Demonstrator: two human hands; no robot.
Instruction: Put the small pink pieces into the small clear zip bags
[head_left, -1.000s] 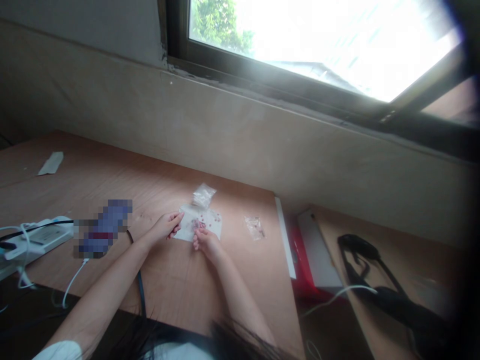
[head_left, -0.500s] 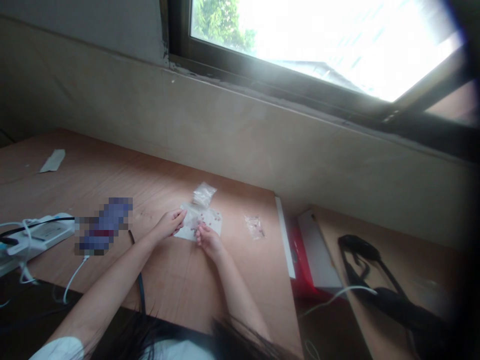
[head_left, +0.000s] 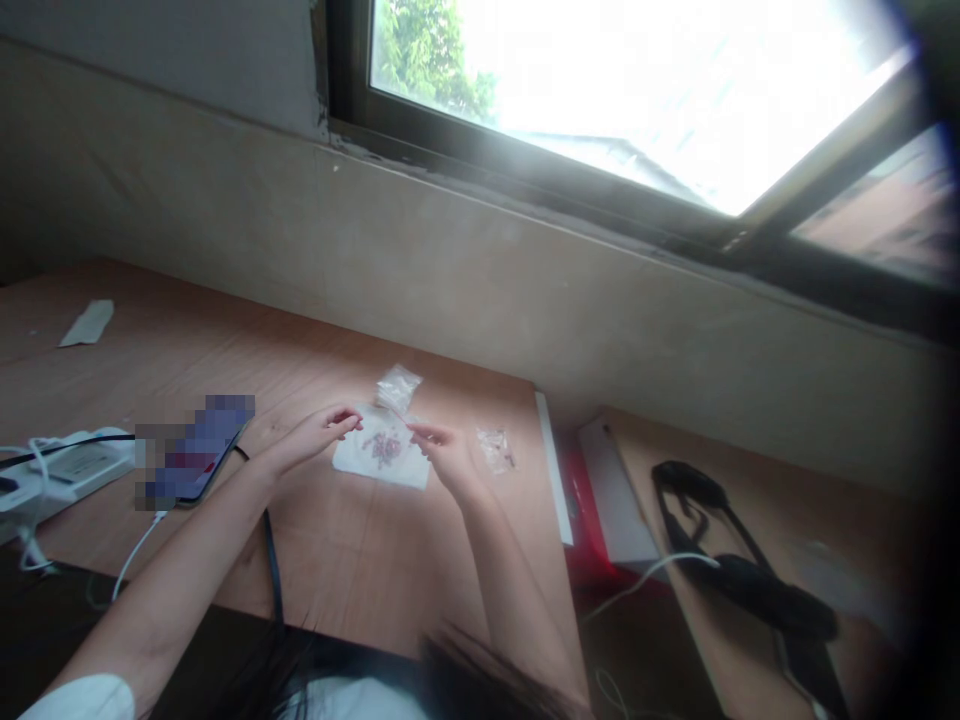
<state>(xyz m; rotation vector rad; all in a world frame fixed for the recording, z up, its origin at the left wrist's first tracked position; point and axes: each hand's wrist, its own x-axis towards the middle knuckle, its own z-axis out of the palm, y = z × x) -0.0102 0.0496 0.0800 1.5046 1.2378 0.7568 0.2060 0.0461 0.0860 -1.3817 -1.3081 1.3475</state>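
A white sheet (head_left: 375, 465) lies on the wooden table (head_left: 360, 560) with a small heap of pink beads (head_left: 382, 446) on it. My left hand (head_left: 311, 438) hovers at the sheet's left edge, fingertips pinched together. My right hand (head_left: 450, 455) is raised over the sheet's right side, thumb and forefinger pinched. What either pinch holds is too small to make out. A clear plastic bag (head_left: 397, 385) lies just behind the sheet, and a second small bag (head_left: 496, 449) lies to its right.
A phone (head_left: 196, 460) on a white cable and a white power strip (head_left: 52, 470) sit at the left. A paper strip (head_left: 86, 323) lies far left. A red and white box (head_left: 607, 500) fills the gap beside a second table holding black straps (head_left: 742, 560). A wall and window stand behind.
Both hands have lifted off the sheet and moved apart, the right one rising to the right. The beads now lie uncovered in a heap. The camera has shifted slightly.
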